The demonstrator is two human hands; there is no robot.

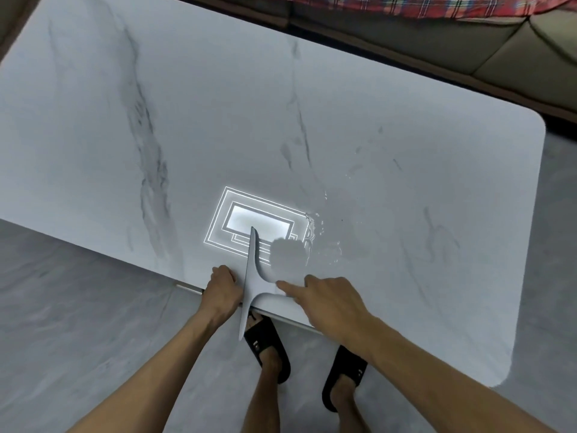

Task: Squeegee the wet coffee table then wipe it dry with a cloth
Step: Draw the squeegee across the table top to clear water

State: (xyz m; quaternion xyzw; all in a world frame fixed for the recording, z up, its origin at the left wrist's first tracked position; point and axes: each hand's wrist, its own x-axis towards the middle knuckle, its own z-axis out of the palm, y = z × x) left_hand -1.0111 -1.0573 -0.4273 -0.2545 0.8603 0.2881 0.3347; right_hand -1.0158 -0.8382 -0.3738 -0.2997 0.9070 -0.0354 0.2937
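Observation:
The white marble-patterned coffee table (312, 120) fills most of the view. A white squeegee (253, 270) lies at its near edge, with the blade running away from me and its lower end sticking out past the edge. My right hand (331, 303) holds the squeegee's handle, index finger stretched along it. My left hand (222, 290) rests on the near edge just left of the blade, fingers curled under, nothing visible in it. A puddle and drops of water (313, 237) lie to the right of the blade. No cloth is in view.
A ceiling lamp's reflection (237, 214) glares on the tabletop behind the blade. A sofa (468, 51) with a red plaid blanket (437, 4) stands beyond the far edge. My feet in black slippers (343, 376) stand on the grey floor (78, 323) by the table.

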